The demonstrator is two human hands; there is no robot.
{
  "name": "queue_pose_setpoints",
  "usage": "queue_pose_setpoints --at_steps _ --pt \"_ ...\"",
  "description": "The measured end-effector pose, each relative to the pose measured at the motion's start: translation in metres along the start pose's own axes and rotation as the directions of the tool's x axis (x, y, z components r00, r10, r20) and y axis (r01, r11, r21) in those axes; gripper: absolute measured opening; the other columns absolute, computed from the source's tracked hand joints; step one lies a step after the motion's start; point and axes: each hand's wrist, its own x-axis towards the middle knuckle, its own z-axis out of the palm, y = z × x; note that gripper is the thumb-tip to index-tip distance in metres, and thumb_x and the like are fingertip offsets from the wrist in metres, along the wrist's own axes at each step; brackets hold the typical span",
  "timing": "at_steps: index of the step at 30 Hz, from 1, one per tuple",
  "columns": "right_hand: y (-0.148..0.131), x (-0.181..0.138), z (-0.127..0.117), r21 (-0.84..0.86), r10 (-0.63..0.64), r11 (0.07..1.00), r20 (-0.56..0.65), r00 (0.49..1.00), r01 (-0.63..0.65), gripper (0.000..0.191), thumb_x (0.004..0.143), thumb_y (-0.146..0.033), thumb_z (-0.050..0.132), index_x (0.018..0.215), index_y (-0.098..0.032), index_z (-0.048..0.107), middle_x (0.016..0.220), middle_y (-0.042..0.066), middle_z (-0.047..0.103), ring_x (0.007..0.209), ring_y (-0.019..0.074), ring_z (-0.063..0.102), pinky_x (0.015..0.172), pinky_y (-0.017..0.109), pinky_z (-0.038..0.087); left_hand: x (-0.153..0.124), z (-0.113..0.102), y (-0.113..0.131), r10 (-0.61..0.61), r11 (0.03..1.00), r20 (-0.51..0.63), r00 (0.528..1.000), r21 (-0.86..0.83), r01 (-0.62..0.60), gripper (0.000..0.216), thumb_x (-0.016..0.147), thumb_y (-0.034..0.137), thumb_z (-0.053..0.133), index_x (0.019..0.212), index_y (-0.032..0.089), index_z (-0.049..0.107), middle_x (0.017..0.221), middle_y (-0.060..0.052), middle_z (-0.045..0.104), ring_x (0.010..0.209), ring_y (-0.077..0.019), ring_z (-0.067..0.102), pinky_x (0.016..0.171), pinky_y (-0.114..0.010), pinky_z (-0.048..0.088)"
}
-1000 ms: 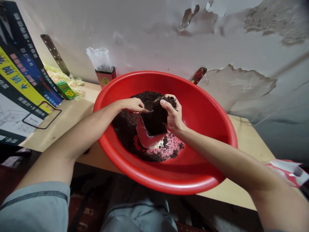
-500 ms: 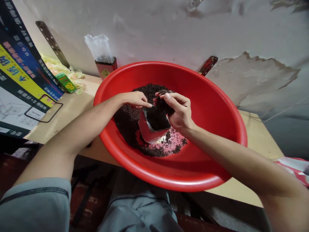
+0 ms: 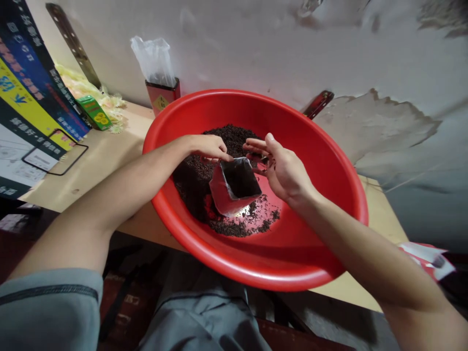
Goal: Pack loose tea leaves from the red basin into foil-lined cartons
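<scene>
A large red plastic basin (image 3: 318, 165) holds loose dark, dry leaf pieces like tea (image 3: 234, 135), heaped at its back and left. Among them stands a square-mouthed plastic bag (image 3: 224, 191), upright and slightly tilted, its inside dark. My left hand (image 3: 211, 147) is closed at the bag's back left rim, thumb and finger pinching the edge. To the right of the mouth, my right hand (image 3: 288, 170) is open with its fingers spread. A few dark bits cling to those fingers.
Behind the basin stands a red tin (image 3: 163, 97) with a clear plastic bag (image 3: 155, 61) poking out. A printed carton (image 3: 36, 97), a small green box (image 3: 94, 113) and pale artificial flowers (image 3: 113, 102) are at the left. Metal brackets (image 3: 318, 105) lean on the peeling wall. Red-and-white packaging (image 3: 427, 261) lies at right.
My right hand has let go its handful of dark leaves over the bag's mouth, opened, and drawn slightly right. My left hand stays at the rim. The view has shifted a little.
</scene>
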Motion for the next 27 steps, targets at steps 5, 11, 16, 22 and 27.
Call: queue_pose_setpoints --at_steps 5,11,16,22,27 --pt "0.055 0.04 -0.048 -0.418 -0.05 0.906 -0.264 0.963 -0.068 0.089 0.08 -0.081 0.068 0.146 -0.022 0.06 0.15 0.018 0.057 0.136 0.0327 0.057 0.116 0.057 0.046 0.0 0.001 0.0 -0.012 0.998 0.037 0.999 -0.059 0.015 0.036 0.086 0.047 0.064 0.064 0.02 0.057 0.058 0.001 0.052 0.052 -0.0132 0.049 0.058 -0.028 0.04" --pt "0.149 0.021 -0.082 -0.783 0.294 0.521 -0.209 0.933 -0.34 0.156 0.056 -0.07 0.087 0.172 -0.012 0.001 0.176 0.031 -0.006 0.163 0.0504 0.012 0.129 0.068 0.018 -0.002 0.001 0.006 -0.054 0.997 0.042 0.998 0.066 0.051 0.031 0.097 0.044 0.057 0.079 0.018 0.061 0.069 0.001 0.058 0.054 -0.013 0.056 0.057 -0.025 0.043" --pt "0.192 0.039 -0.066 -0.87 0.149 0.447 -0.156 0.976 -0.207 0.113 0.084 -0.055 0.068 0.172 -0.016 0.008 0.177 0.027 -0.003 0.165 0.0405 0.012 0.129 0.062 0.024 0.0 0.001 0.007 -0.059 0.981 0.06 0.996 0.189 0.046 0.036 0.103 0.048 0.051 0.094 0.016 0.066 0.078 -0.003 0.068 0.053 -0.0138 0.061 0.058 -0.026 0.045" --pt "0.211 0.091 -0.033 -0.912 0.006 0.398 -0.106 0.994 -0.099 0.094 0.097 -0.051 0.049 0.172 -0.013 0.005 0.177 0.028 -0.006 0.166 0.0393 0.007 0.126 0.065 0.022 -0.002 0.001 0.015 -0.055 0.953 0.076 0.996 0.301 0.03 0.036 0.106 0.042 0.047 0.099 0.016 0.071 0.075 -0.005 0.069 0.056 -0.0152 0.06 0.058 -0.026 0.041" --pt "0.214 0.131 -0.005 -0.906 -0.036 0.385 -0.205 0.978 -0.175 0.124 0.083 -0.063 0.069 0.171 -0.009 0.0 0.174 0.033 -0.01 0.164 0.0468 0.005 0.125 0.063 0.024 0.0 0.001 0.015 -0.024 0.943 0.046 0.999 0.334 0.008 0.037 0.105 0.043 0.049 0.101 0.018 0.077 0.088 -0.008 0.075 0.067 -0.017 0.06 0.064 -0.027 0.039"
